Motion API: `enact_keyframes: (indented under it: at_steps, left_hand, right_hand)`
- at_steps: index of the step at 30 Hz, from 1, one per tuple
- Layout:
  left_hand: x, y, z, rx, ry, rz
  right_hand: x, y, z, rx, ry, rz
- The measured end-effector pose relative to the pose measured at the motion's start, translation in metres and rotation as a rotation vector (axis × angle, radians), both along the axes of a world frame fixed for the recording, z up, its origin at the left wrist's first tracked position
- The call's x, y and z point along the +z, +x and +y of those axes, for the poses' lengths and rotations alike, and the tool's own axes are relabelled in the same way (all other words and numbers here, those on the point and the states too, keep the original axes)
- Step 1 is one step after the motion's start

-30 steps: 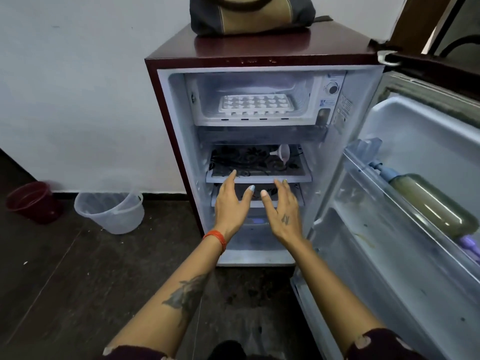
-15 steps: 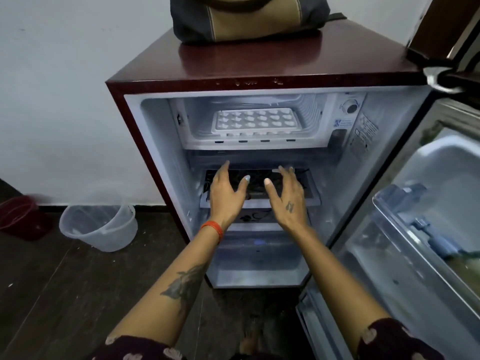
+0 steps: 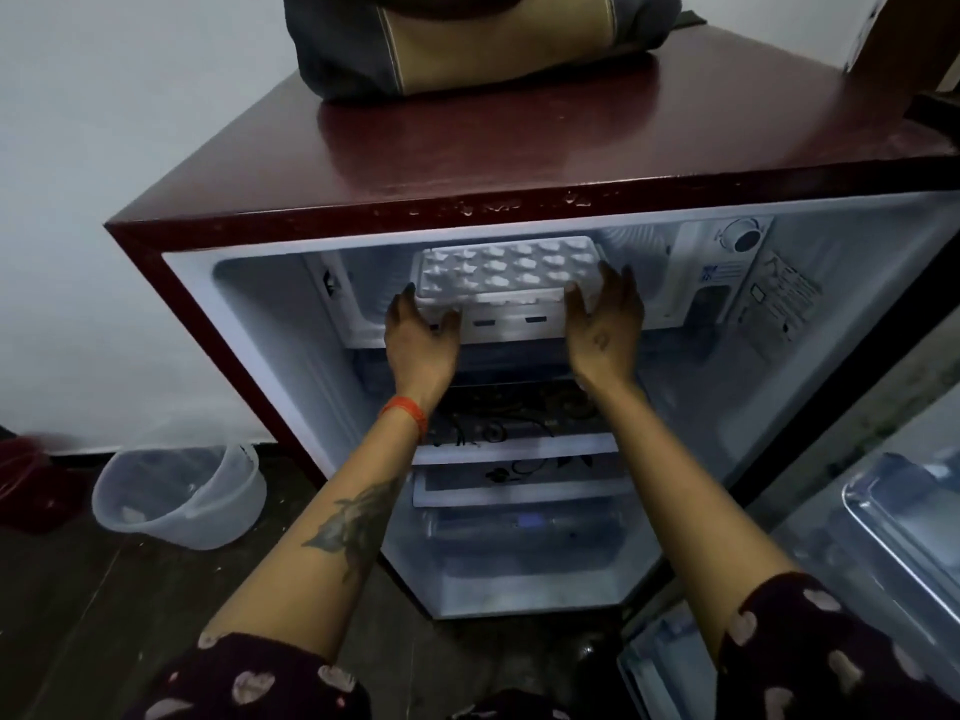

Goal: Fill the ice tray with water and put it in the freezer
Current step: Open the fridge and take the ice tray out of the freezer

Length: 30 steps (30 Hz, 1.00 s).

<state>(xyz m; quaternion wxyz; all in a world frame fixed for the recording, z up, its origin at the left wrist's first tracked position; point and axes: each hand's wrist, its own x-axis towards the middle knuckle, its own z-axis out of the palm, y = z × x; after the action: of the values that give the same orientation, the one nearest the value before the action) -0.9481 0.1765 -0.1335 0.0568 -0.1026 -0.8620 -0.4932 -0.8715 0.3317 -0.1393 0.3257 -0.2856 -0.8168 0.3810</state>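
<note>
A see-through bucket (image 3: 179, 493) sits on the floor at the left; nothing shows inside. The white ice tray (image 3: 506, 272) lies in the freezer box (image 3: 363, 283) up top. The left hand (image 3: 418, 335) and right hand (image 3: 605, 317) are open at its two ends, maybe touching. It looks light, stiff and slippery. Hold both ends and keep it flat.

The fridge (image 3: 467, 163) has a glossy dark maroon shell and a white inside. The ice tray (image 3: 506, 270) is white. The shelves (image 3: 514, 423) carry black floral swirls on clear panels. The bag (image 3: 483, 39) on top is dark grey with a tan band. A bracelet (image 3: 408, 410) is orange; the sleeves (image 3: 841, 652) are dark maroon with pale pink spots. The bucket (image 3: 182, 493) is translucent white, the floor (image 3: 78, 615) dark brown.
</note>
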Motion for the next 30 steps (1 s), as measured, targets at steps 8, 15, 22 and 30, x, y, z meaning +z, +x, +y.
enact_keyframes:
  at_steps: [8,15,22,30]
  left_hand:
    - [-0.001,-0.022,0.005,0.092,0.024,-0.023]
    - [-0.003,-0.03,0.004,0.173,0.154,-0.112]
    - [-0.009,-0.026,-0.005,0.268,0.418,-0.241]
    - [0.001,0.025,-0.022,0.257,0.475,-0.266]
  right_hand:
    - [-0.003,-0.025,0.018,-0.056,0.012,-0.175]
    - [0.002,-0.026,0.021,-0.057,-0.068,-0.115]
    - [0.011,-0.005,0.013,-0.085,-0.214,-0.043]
    - [0.022,0.044,-0.012,-0.113,-0.211,0.062]
